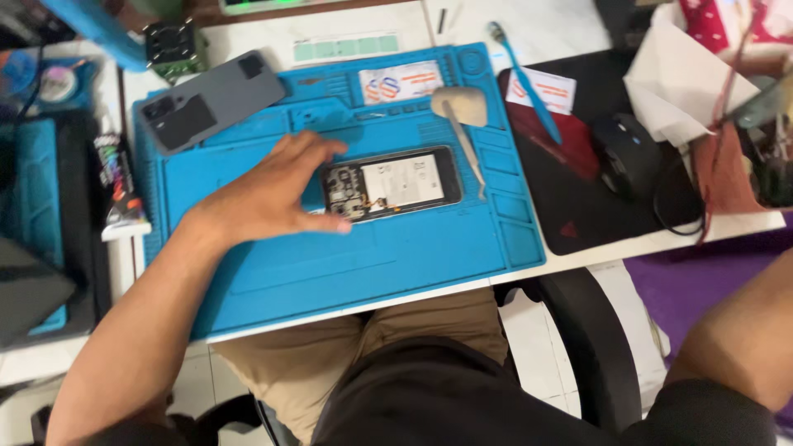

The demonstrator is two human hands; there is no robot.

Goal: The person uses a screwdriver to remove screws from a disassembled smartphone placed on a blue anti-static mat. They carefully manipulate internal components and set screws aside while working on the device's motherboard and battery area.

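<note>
Where the head view looks down on the bench (570, 16), an opened phone (391, 183) lies flat, insides up, mid-way on a blue rubbery work mat (347, 256). Left hand (268, 194): fingers spread loosely at its left end, fingertips touching the edge, nothing gripped. Right hand: out of frame, state unknown. Phone: likely light, stiff, fragile inside; best held by the rim. Nearby: grey back cover (211, 103), matte; metal tweezers (467, 149); blue brush (524, 70); black mouse (628, 153).
</note>
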